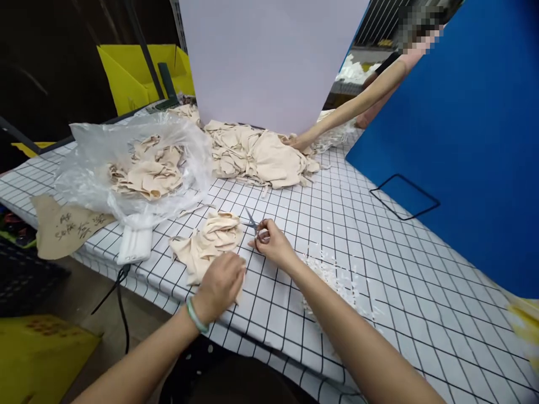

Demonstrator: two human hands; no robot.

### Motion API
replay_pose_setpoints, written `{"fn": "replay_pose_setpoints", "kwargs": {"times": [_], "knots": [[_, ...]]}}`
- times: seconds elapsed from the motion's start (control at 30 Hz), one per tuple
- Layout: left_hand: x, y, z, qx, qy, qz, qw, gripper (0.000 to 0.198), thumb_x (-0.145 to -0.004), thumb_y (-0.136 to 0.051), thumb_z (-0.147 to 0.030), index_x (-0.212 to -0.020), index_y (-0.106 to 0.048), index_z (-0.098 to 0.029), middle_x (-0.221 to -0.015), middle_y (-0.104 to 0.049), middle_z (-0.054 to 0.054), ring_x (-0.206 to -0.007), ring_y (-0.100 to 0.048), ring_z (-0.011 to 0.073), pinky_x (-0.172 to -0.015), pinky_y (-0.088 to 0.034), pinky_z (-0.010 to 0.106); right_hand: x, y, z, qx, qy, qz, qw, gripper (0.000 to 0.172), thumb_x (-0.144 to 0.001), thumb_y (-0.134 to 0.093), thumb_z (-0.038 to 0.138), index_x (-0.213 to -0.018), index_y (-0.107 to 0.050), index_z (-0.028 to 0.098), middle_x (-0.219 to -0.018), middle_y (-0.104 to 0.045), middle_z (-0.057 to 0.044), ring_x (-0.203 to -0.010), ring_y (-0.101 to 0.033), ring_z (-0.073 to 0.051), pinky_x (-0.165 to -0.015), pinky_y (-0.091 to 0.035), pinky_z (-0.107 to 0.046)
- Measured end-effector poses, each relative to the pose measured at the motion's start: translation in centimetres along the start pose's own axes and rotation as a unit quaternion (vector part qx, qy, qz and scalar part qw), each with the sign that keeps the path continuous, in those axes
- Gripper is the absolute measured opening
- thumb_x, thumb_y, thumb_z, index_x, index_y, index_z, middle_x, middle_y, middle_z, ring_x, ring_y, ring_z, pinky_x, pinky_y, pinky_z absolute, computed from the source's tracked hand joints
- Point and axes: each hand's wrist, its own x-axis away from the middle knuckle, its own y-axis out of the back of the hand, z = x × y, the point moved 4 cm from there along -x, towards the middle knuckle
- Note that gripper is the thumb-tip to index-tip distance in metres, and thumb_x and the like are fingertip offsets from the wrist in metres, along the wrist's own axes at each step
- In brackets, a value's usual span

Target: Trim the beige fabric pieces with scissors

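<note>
A pair of scissors [254, 224] is in my right hand [273, 244], with fingers in the handle loops and the blades spread, pointing away from me. To their left, a crumpled beige cloth piece [210, 235] lies on the table. My left hand [223, 278] is closed on the near edge of this cloth, with the fingertips partly hidden. A green bangle [196, 315] circles my left wrist. Small white scraps [332, 275] are scattered beside my right forearm.
A clear plastic bag [88, 151] with beige cloth pieces stands at left, near a white power strip [135, 242] and a marked cardboard piece [63, 227]. Another person's hand [301, 141] touches a beige cloth pile [256, 154] at the back. A blue panel [455, 157] borders the right.
</note>
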Motion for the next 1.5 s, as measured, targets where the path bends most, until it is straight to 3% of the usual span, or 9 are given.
{"fn": "replay_pose_setpoints", "kwargs": {"times": [0.23, 0.4, 0.57, 0.7, 0.87, 1.17, 1.27, 1.4, 1.5], "knots": [[3.9, 3.7, 0.2, -0.067, -0.001, -0.09, 0.994, 0.03, -0.083, -0.046, -0.001, -0.104, -0.06, -0.018, -0.108, -0.062, 0.013, -0.107, -0.056, 0.0286, -0.093, -0.048, 0.048, 1.4, -5.0, 2.3, 0.009, 0.042, 0.094, 0.995, 0.027, -0.068, -0.07, 0.023, -0.088, -0.052, 0.024, -0.089, -0.065, 0.001, -0.086, -0.06, -0.017, -0.081, -0.048, -0.033], [2.0, 6.8, 4.9, -0.095, 0.05, -0.068, 0.992, 0.034, -0.084, -0.042, 0.0, -0.109, -0.06, -0.015, -0.115, -0.059, 0.015, -0.113, -0.054, 0.0292, -0.1, -0.047, 0.051, 7.1, -1.6, 1.1, 0.016, 0.011, 0.066, 0.998, 0.016, -0.073, -0.058, 0.018, -0.088, -0.053, 0.023, -0.087, -0.063, -0.002, -0.082, -0.058, -0.02, -0.075, -0.047, -0.035], [-1.5, 3.7, 5.1, -0.09, -0.018, 0.07, 0.993, 0.044, -0.083, -0.048, -0.001, -0.123, -0.058, -0.017, -0.132, -0.055, 0.014, -0.128, -0.046, 0.0301, -0.109, -0.041, 0.052, 10.9, 4.1, -1.0, -0.04, -0.02, -0.05, 0.998, 0.021, -0.078, -0.066, 0.029, -0.092, -0.051, 0.024, -0.094, -0.059, -0.002, -0.086, -0.057, -0.019, -0.081, -0.048, -0.036], [-4.4, 0.3, 5.0, -0.073, -0.026, 0.137, 0.988, 0.019, -0.082, -0.052, -0.004, -0.091, -0.064, -0.016, -0.102, -0.063, 0.012, -0.106, -0.055, 0.0297, -0.095, -0.046, 0.049, 12.4, 4.1, -1.4, -0.007, -0.038, -0.045, 0.998, 0.02, -0.082, -0.065, 0.032, -0.094, -0.051, 0.024, -0.098, -0.061, -0.004, -0.092, -0.06, -0.021, -0.086, -0.049, -0.038], [-6.0, -1.0, 5.2, -0.029, -0.031, 0.149, 0.988, 0.012, -0.077, -0.058, -0.007, -0.085, -0.062, -0.015, -0.094, -0.061, 0.01, -0.094, -0.054, 0.0265, -0.086, -0.048, 0.043, 9.4, 2.3, 0.6, 0.044, 0.026, -0.105, 0.993, 0.031, -0.079, -0.068, 0.029, -0.107, -0.055, 0.025, -0.124, -0.063, -0.008, -0.115, -0.057, -0.026, -0.099, -0.044, -0.044], [-4.4, 2.6, 1.9, 0.097, 0.047, 0.079, 0.991, 0.008, -0.086, -0.047, -0.013, -0.081, -0.051, -0.018, -0.083, -0.056, 0.005, -0.08, -0.054, 0.0185, -0.073, -0.048, 0.034, 4.9, -0.8, -0.4, -0.072, 0.011, -0.036, 0.997, 0.017, -0.071, -0.056, 0.02, -0.087, -0.05, 0.024, -0.088, -0.065, -0.001, -0.082, -0.06, -0.018, -0.079, -0.049, -0.034], [-2.0, 2.1, 0.3, 0.321, 0.18, 0.185, 0.911, 0.007, -0.087, -0.05, -0.02, -0.091, -0.053, -0.017, -0.084, -0.059, 0.005, -0.07, -0.057, 0.0149, -0.06, -0.048, 0.028, 6.0, -0.2, 1.2, -0.11, 0.039, -0.061, 0.991, 0.023, -0.068, -0.053, 0.017, -0.088, -0.046, 0.025, -0.091, -0.06, -0.001, -0.086, -0.059, -0.017, -0.081, -0.049, -0.033], [-0.1, 0.3, -2.3, 0.665, 0.338, 0.264, 0.611, 0.026, -0.087, -0.054, -0.034, -0.099, -0.063, -0.013, -0.094, -0.063, 0.01, -0.076, -0.062, 0.0157, -0.069, -0.052, 0.03, 7.0, 0.6, 4.0, -0.201, 0.088, -0.056, 0.974, 0.024, -0.07, -0.06, 0.02, -0.085, -0.042, 0.026, -0.091, -0.058, 0.0, -0.083, -0.058, -0.016, -0.076, -0.05, -0.031], [-0.1, 0.2, -2.8, 0.684, 0.365, 0.194, 0.601, 0.023, -0.086, -0.062, -0.034, -0.09, -0.068, -0.012, -0.079, -0.058, 0.005, -0.061, -0.051, 0.009, -0.053, -0.04, 0.021, 7.6, 1.3, 4.6, -0.213, 0.092, -0.053, 0.971, 0.025, -0.074, -0.065, 0.027, -0.085, -0.042, 0.026, -0.089, -0.059, 0.0, -0.082, -0.057, -0.017, -0.076, -0.05, -0.033]]}}
